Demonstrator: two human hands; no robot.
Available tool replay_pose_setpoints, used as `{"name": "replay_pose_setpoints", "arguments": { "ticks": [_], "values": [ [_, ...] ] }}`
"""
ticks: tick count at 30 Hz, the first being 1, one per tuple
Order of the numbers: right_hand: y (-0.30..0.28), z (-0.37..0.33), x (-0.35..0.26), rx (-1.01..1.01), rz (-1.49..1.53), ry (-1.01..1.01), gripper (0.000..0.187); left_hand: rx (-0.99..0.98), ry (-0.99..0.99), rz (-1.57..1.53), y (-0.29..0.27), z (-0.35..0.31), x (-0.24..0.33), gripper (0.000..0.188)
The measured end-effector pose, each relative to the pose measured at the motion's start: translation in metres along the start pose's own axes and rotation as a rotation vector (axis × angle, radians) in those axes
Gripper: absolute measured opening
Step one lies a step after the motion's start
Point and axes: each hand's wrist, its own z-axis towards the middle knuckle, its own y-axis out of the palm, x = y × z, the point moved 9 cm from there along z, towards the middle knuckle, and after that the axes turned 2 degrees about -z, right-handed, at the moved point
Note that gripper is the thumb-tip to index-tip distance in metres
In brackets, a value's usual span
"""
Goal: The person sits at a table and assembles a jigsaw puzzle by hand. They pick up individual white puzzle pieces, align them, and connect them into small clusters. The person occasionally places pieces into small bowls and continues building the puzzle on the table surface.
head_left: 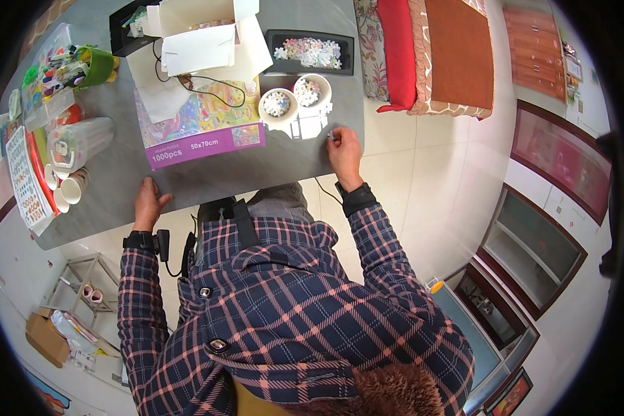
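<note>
My right hand [344, 154] is closed in a pinch at the table's right side, with a small pale jigsaw piece [330, 135] at its fingertips. My left hand [150, 202] rests at the front edge of the table, thumb apart from the fingers and nothing in it. Beyond the right hand stand two white paper cups of jigsaw pieces, one nearer the middle [277, 104] and one farther right [312, 92]. Behind them is a black tray [279, 67] with many pale and pink pieces. A purple jigsaw puzzle box [211, 147] lies between my hands, farther in.
An opened white carton [200, 50] and a black cable sit on the puzzle box. At the left are a green cup [98, 67] of pens, a clear plastic container [83, 144], paper cups [75, 186] and a sticker sheet [28, 179]. A cushioned bench [457, 55] stands right of the table.
</note>
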Motion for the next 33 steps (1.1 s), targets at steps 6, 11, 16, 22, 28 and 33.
{"name": "replay_pose_setpoints", "arguments": {
  "ticks": [6,11,16,22,28,33],
  "values": [
    [0.009,0.025,-0.023,-0.014,0.086,-0.201,0.021,-0.030,-0.014,-0.009,0.001,0.002,-0.003,0.049],
    [0.002,0.052,-0.028,-0.053,0.135,-0.084,0.046,-0.029,-0.011,0.004,0.000,0.002,-0.003,0.048],
    [0.003,0.055,-0.041,-0.138,0.053,-0.142,0.056,-0.036,-0.021,-0.020,-0.001,0.002,-0.005,0.049],
    [0.014,0.051,-0.041,-0.163,0.063,-0.172,0.041,-0.036,-0.036,-0.028,0.001,0.004,-0.008,0.049],
    [0.019,0.050,-0.040,-0.170,-0.004,-0.206,0.028,-0.031,-0.037,-0.003,-0.004,0.003,-0.002,0.049],
    [0.020,0.050,-0.036,-0.153,0.042,-0.184,0.022,-0.026,-0.044,-0.002,-0.007,0.002,0.001,0.049]
  ]
}}
